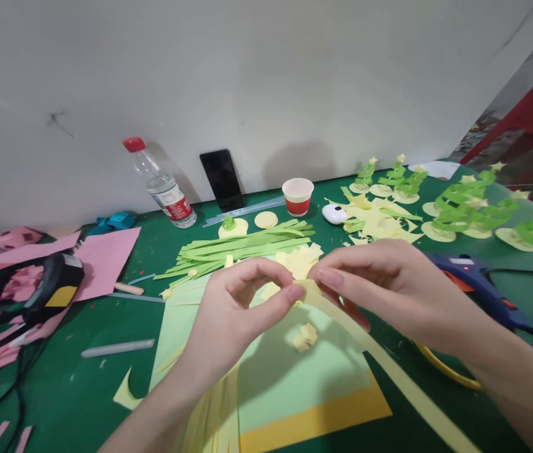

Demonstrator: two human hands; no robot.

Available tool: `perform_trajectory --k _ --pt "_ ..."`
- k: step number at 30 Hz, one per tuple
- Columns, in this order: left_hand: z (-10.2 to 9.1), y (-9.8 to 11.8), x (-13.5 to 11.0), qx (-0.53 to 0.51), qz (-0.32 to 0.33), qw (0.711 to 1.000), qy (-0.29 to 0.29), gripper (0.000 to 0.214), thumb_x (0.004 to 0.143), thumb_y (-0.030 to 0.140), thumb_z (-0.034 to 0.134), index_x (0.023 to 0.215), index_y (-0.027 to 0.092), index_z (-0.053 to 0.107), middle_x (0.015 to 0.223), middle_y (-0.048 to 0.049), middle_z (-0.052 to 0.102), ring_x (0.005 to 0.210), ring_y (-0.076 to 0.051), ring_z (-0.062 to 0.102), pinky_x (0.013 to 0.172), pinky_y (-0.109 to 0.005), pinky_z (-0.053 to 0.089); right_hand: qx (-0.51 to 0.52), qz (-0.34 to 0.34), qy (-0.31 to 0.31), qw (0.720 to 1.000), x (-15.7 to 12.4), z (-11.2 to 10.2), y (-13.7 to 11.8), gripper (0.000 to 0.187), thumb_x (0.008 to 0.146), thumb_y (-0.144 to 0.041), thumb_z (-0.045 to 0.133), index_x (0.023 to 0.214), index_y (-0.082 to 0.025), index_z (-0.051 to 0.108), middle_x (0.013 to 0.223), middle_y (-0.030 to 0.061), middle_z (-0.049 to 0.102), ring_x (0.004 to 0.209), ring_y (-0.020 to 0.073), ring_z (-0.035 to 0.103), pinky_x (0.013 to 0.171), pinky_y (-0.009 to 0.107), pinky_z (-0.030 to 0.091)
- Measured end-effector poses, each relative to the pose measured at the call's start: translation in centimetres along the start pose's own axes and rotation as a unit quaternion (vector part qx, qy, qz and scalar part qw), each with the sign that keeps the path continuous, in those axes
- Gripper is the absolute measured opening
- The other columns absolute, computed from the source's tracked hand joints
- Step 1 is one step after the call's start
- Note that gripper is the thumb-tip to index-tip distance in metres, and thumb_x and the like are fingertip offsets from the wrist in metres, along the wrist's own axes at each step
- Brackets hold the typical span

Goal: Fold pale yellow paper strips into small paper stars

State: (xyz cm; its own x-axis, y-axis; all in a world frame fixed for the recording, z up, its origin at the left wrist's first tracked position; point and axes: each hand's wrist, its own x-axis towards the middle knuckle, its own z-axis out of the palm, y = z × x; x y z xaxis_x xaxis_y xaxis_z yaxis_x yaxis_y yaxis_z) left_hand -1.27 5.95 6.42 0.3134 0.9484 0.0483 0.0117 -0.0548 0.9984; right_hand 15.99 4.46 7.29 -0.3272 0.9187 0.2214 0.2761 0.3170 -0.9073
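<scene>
Between my two hands is a long pale yellow paper strip [389, 365], its tail running down to the lower right. The thumb and forefinger of my left hand [240, 308] pinch its upper end. My right hand [384, 292] grips the strip just beside that end, fingertips close to those of the left. Below my fingers, small folded yellow paper pieces [306, 338] lie on a light green sheet [275, 377] with an orange-yellow edge. More yellow strips [214, 409] lie under my left forearm. Part of the held end is covered by my fingers.
Green paper strips [247, 245] lie behind my hands. A water bottle [165, 189], a phone [223, 179] and a paper cup [297, 196] stand near the wall. Green spirals with stars [464, 204] stand at right, beyond a blue glue gun [483, 286]. Pink paper [106, 261] covers the left.
</scene>
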Motion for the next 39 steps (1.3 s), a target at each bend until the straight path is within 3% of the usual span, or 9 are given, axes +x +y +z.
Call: perform_trajectory --k 6,9,14,19,27,30,33,36,39 --pt "-0.1 -0.4 0.0 -0.032 -0.001 0.999 -0.016 0.013 0.069 0.01 0.072 0.061 0.02 0.067 0.064 0.0035 0.065 0.061 -0.01 0.058 0.06 -0.018 0.048 0.044 0.047 -0.018 0.998 -0.1 0.2 0.2 0.013 0.078 -0.02 0.059 0.068 -0.017 0.067 0.053 -0.0037 0.053 0.044 0.0051 0.041 0.037 0.014 0.032" --pt "-0.3 -0.6 0.1 -0.05 0.002 0.999 -0.01 0.004 0.072 0.02 0.073 0.069 0.022 0.073 0.07 0.0004 0.069 0.064 -0.013 0.061 0.06 -0.021 0.051 0.099 0.086 -0.015 0.991 0.0 0.1 0.3 0.012 0.076 -0.021 0.06 0.066 -0.017 0.065 0.053 -0.0033 0.052 0.043 0.0053 0.042 0.036 0.014 0.034" --pt "-0.4 -0.8 0.2 -0.016 0.096 0.995 -0.035 0.019 0.071 0.019 0.076 0.084 0.032 0.077 0.084 0.0002 0.072 0.077 -0.016 0.063 0.076 -0.026 0.053 0.187 0.128 -0.023 0.974 0.2 -0.1 0.0 0.014 0.071 -0.024 0.068 0.061 -0.018 0.062 0.053 -0.0033 0.052 0.043 0.0067 0.045 0.038 0.016 0.039" --pt "-0.3 -0.9 0.1 0.024 0.179 0.983 -0.034 0.029 0.069 0.016 0.078 0.088 0.038 0.076 0.084 0.0012 0.071 0.082 -0.017 0.064 0.076 -0.027 0.052 0.277 0.175 -0.082 0.941 0.1 -0.2 0.1 0.011 0.07 -0.021 0.072 0.064 -0.017 0.063 0.05 -0.0062 0.048 0.043 0.0048 0.044 0.038 0.013 0.036" --pt "-0.2 -1.0 -0.1 0.04 0.208 0.977 0.001 0.019 0.067 0.031 0.079 0.083 0.041 0.076 0.075 0.0029 0.071 0.072 -0.015 0.064 0.08 -0.03 0.052 0.319 0.197 -0.088 0.923 0.2 -0.1 0.3 0.014 0.068 -0.014 0.075 0.061 -0.014 0.063 0.053 -0.0059 0.052 0.047 0.0034 0.043 0.043 0.013 0.035" --pt "-0.3 -1.2 -0.1 0.047 0.224 0.973 0.011 0.02 0.067 0.031 0.079 0.085 0.039 0.076 0.075 0.0021 0.07 0.073 -0.015 0.063 0.075 -0.029 0.053 0.374 0.212 -0.115 0.895 0.2 -0.1 0.5 0.014 0.071 -0.012 0.072 0.062 -0.013 0.062 0.05 -0.006 0.055 0.042 0.0021 0.046 0.044 0.011 0.039" --pt "-0.4 -1.5 0.0 0.054 0.26 0.964 0.007 0.028 0.07 0.026 0.078 0.096 0.035 0.074 0.082 0.0016 0.071 0.075 -0.014 0.062 0.073 -0.026 0.053 0.467 0.226 -0.166 0.839 0.3 0.0 1.1 0.012 0.079 -0.016 0.064 0.067 -0.013 0.064 0.048 -0.0042 0.058 0.035 0.0025 0.046 0.037 0.011 0.039" --pt "-0.6 -1.5 0.2 0.081 0.316 0.945 -0.007 0.024 0.075 0.022 0.074 0.098 0.029 0.074 0.084 0.0002 0.071 0.079 -0.013 0.063 0.074 -0.023 0.053 0.53 0.256 -0.19 0.785 0.4 0.3 1.7 0.015 0.076 -0.02 0.063 0.064 -0.012 0.063 0.046 -0.0019 0.058 0.033 0.0044 0.046 0.029 0.011 0.038" --pt "-0.6 -1.4 0.4 0.109 0.358 0.927 -0.026 0.014 0.079 0.019 0.07 0.091 0.025 0.075 0.08 0.0002 0.071 0.076 -0.012 0.064 0.081 -0.024 0.051 0.554 0.281 -0.221 0.752 0.5 0.6 2.2 0.015 0.073 -0.019 0.063 0.062 -0.01 0.061 0.043 -0.0014 0.055 0.034 0.0051 0.046 0.028 0.011 0.039"
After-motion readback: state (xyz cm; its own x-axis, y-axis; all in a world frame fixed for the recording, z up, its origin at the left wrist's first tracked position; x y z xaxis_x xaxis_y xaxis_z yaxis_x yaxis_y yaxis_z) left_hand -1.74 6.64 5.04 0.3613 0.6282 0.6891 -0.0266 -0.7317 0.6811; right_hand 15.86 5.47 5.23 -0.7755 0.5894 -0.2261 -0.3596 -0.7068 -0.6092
